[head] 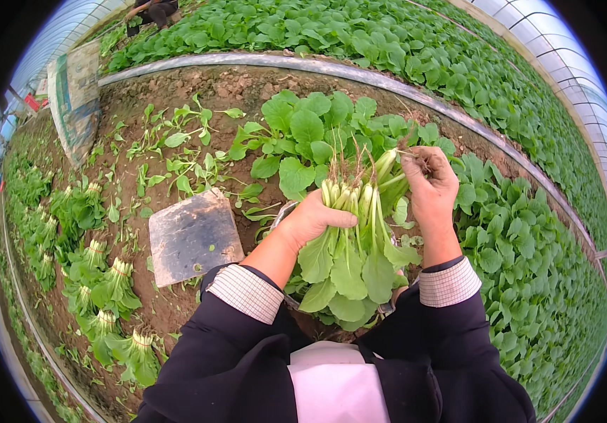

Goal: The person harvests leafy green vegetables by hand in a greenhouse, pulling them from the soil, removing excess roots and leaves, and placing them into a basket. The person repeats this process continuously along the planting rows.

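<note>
My left hand [314, 219] is closed around a bunch of leafy greens [348, 264], roots up and leaves hanging down over my lap. Beside it on the right, my right hand [430, 177] pinches the soil-caked roots [424, 163] of a further green plant [386, 163], whose pale stem lies against the bunch. Its fingers are muddy. Just beyond both hands, larger leafy greens [306, 127] stand in the soil. Part of what lies under the bunch is hidden by its leaves.
A flat dirty board [195, 238] lies left on the soil. Tied bundles of greens [118, 285] lie further left, near an upright woven sack [77, 100]. A long pipe or strip [303, 62] curves behind; dense greens [515, 248] grow right. Another person [158, 11] is at the top left.
</note>
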{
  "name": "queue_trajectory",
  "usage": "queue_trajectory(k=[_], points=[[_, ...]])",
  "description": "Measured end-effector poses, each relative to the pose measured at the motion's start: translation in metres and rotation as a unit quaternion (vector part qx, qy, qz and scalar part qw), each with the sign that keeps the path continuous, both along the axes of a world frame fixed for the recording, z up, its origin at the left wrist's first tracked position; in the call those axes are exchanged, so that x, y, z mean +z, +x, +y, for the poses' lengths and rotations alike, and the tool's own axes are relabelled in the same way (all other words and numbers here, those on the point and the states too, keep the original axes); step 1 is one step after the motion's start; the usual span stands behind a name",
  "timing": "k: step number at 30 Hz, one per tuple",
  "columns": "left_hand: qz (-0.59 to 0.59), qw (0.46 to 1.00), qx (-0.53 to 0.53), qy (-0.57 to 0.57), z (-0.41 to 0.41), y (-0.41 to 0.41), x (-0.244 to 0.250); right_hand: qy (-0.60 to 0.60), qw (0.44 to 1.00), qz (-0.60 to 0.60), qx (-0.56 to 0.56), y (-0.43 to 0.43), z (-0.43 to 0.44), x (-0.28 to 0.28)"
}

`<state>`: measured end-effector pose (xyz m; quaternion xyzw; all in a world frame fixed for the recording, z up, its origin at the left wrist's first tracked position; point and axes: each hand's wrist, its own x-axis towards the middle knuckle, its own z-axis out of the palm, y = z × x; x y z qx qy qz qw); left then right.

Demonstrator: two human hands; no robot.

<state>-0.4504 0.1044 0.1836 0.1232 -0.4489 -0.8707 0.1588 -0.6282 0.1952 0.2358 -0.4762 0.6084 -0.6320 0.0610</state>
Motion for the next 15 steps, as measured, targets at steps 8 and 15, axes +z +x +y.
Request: queue_trajectory(k=[8,15], points=[[-0.005,1.000,0.002,-0.015,-0.006,0.003,-0.004,-0.037,0.988,-0.032,-0.145,-0.080,0.027,0.029],[0.034,0.999,-0.021,0.031,-0.004,0.012,0.009,0.201,0.914,-0.141,0.322,-0.036,0.023,0.016]])
